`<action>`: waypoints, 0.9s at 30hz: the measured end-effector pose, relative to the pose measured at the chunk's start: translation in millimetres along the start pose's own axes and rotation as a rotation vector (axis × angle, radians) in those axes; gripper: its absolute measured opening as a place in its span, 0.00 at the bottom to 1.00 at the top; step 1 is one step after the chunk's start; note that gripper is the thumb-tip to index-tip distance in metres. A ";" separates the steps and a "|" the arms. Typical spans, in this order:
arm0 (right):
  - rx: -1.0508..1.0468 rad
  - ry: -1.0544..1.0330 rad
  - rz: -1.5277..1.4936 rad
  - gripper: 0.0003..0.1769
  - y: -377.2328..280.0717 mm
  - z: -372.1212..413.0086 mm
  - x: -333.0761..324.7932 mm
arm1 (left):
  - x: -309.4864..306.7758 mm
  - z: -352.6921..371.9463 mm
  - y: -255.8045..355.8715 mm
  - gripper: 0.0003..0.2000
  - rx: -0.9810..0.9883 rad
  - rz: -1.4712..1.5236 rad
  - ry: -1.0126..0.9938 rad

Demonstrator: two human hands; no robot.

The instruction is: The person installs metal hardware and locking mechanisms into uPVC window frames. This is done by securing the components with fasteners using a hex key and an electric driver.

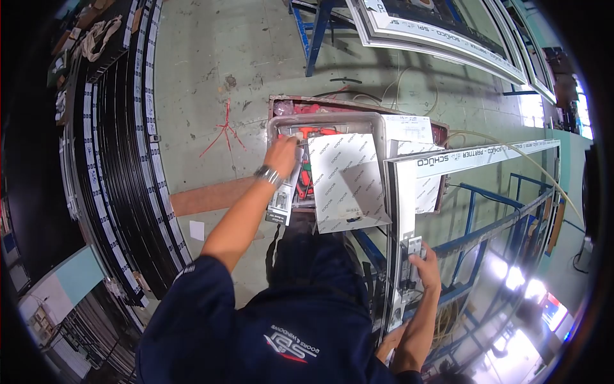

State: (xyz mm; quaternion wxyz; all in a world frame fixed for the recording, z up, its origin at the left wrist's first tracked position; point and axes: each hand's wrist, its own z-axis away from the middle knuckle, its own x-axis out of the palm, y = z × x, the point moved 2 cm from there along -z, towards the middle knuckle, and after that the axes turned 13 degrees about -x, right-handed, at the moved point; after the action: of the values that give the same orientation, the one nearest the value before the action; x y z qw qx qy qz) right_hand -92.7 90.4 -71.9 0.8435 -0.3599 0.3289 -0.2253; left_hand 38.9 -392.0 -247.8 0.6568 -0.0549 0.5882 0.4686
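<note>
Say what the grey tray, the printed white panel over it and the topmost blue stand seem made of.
Grey tray: probably moulded plastic, dull, from its rounded corners. White panel: smooth; flat, crisp edges suggest card or film-covered board, unclear which. Blue stand: likely painted metal, given its slim, straight bars.

Scuffed pale green floor [198,131] spreads beneath, with bright glare [515,278] toward the right.

A patterned white sheet [345,173] hides part of the grey bin [332,120], and the top edge crops a window frame [441,36]
</note>
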 end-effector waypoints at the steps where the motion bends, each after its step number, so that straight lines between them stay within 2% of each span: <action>1: -0.005 -0.002 0.001 0.38 1.4 0.5 -0.6 | 17.6 -20.2 -3.9 0.20 0.034 -0.082 -0.061; 5: 0.001 0.019 0.001 0.39 -7.2 1.4 1.8 | 33.6 -48.1 0.9 0.30 0.054 -0.107 -0.110; 7: -0.013 0.013 -0.012 0.39 -2.5 1.1 1.1 | 14.3 -43.6 6.0 0.36 -0.002 -0.140 -0.188; 10: -0.033 0.013 -0.010 0.39 -2.8 -0.6 1.1 | 7.0 -37.1 17.2 0.40 0.019 -0.213 -0.278; 13: -0.028 -0.009 -0.030 0.40 1.1 -3.2 0.9 | 7.0 -32.9 23.3 0.43 0.065 -0.277 -0.168; 14: -0.018 -0.017 -0.042 0.40 4.8 -0.8 -0.9 | 3.4 -27.8 22.8 0.39 0.029 -0.274 -0.127; 17: -0.030 -0.030 -0.013 0.41 18.3 -3.1 -6.3 | 16.9 -23.4 -0.9 0.35 0.101 -0.273 0.092; 18: -0.038 -0.029 -0.006 0.42 17.3 -3.2 -6.0 | 12.0 -16.0 3.6 0.27 0.120 -0.246 0.190; 21: -0.030 -0.017 0.049 0.42 20.0 -2.7 -7.5 | 14.3 -10.9 2.0 0.19 0.125 -0.206 0.231; 24: -0.011 -0.013 0.019 0.42 11.8 -0.8 -5.4 | 33.0 -13.2 -5.4 0.13 0.372 -0.295 0.073; 27: -0.043 0.026 -0.039 0.40 13.6 0.7 -1.7 | 34.3 -14.5 -6.4 0.13 0.297 -0.280 0.052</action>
State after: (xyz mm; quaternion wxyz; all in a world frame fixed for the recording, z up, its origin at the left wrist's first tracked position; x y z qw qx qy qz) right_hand -91.5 100.4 -81.1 0.8267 -0.3811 0.3377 -0.2392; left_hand 28.3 -385.7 -283.5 0.7011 -0.0507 0.6542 0.2791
